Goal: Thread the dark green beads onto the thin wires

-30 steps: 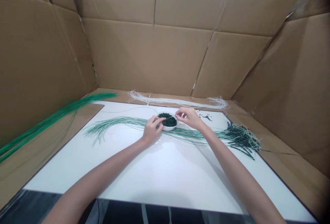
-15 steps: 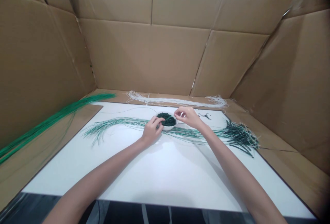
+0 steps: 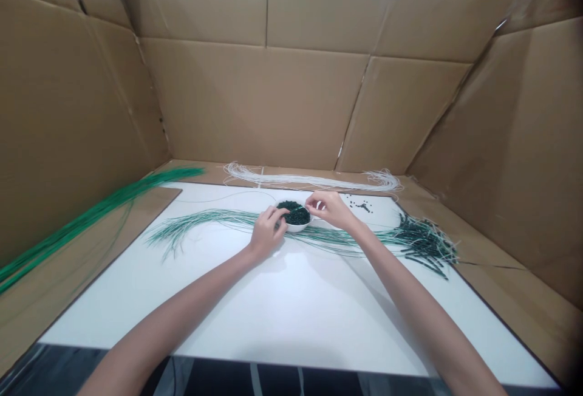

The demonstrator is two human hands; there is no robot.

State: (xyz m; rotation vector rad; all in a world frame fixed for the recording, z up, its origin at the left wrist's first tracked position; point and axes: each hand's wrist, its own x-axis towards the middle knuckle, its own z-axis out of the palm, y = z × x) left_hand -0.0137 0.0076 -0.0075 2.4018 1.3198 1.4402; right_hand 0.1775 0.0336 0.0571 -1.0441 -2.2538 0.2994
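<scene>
A small white bowl (image 3: pixel 299 229) heaped with dark green beads (image 3: pixel 298 216) stands mid-table. My left hand (image 3: pixel 268 231) is at its left side, fingers curled over the rim and fingertips at the beads; what they grip is too small to make out. Just right of the bowl, my right hand (image 3: pixel 331 209) pinches a thin wire (image 3: pixel 300 207) between thumb and forefinger. This wire slants over the beads towards my left fingertips. Beneath the hands and bowl runs a bundle of thin green wires (image 3: pixel 223 214), its right end a pile of dark beaded strands (image 3: pixel 423 238).
Loose dark beads (image 3: pixel 363 206) lie scattered behind my right hand. White wires (image 3: pixel 314 178) stretch along the back of the white table (image 3: pixel 291 311). A long green wire bundle (image 3: pixel 100 211) rests on cardboard at the left. Cardboard walls (image 3: pixel 255 104) enclose the back and sides.
My right hand has shifted slightly left, closer to the bowl, with the wire in its pinch. My left hand stays at the rim, its fingers barely changed.
</scene>
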